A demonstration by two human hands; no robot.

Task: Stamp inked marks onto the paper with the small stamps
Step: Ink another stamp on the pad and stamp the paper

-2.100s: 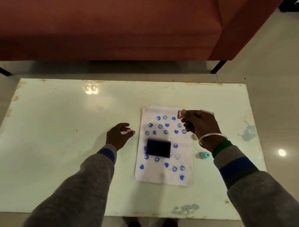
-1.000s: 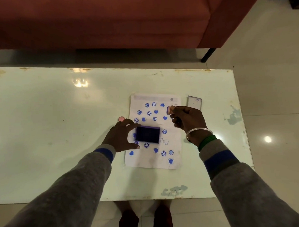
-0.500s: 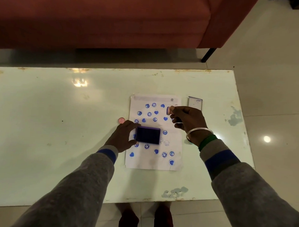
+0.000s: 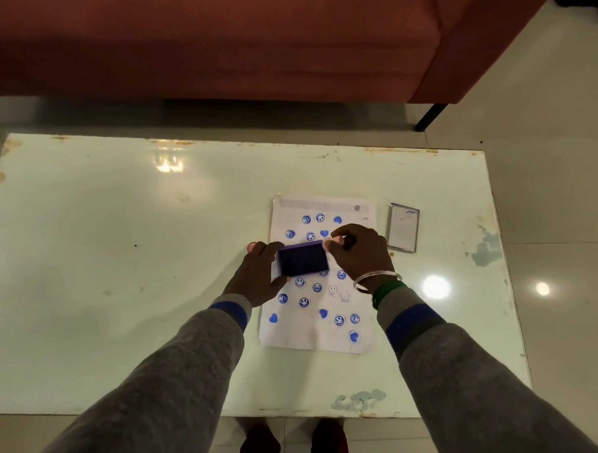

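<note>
From my remote feed, nearest the camera I see two grey sleeves with blue cuff bands reaching forward over a pale, glossy table with worn, chipped edges. Dark shoes show below its near edge.

A white sheet of paper lies flat right of the table's centre, its long side running away from me. It is covered in small blue stamped marks: round smiley faces and solid hearts, plus two very faint rings near its right side.

Above the middle of the paper, the left hand grips a dark blue rectangular ink pad, fingers curled round its left edge. The pad looks tilted, its inked face toward me.

The right hand, with a silver bangle and green bangles at the wrist, pinches a small pink stamp in its fingertips at the pad's far right corner. I cannot tell whether the stamp touches the ink.

A second small pink stamp peeks out just beyond the left fingers.

Further back, a clear rectangular lid lies on the table just right of the paper's top corner.

Beyond the table stands a red-brown sofa on a light tiled floor.
</note>
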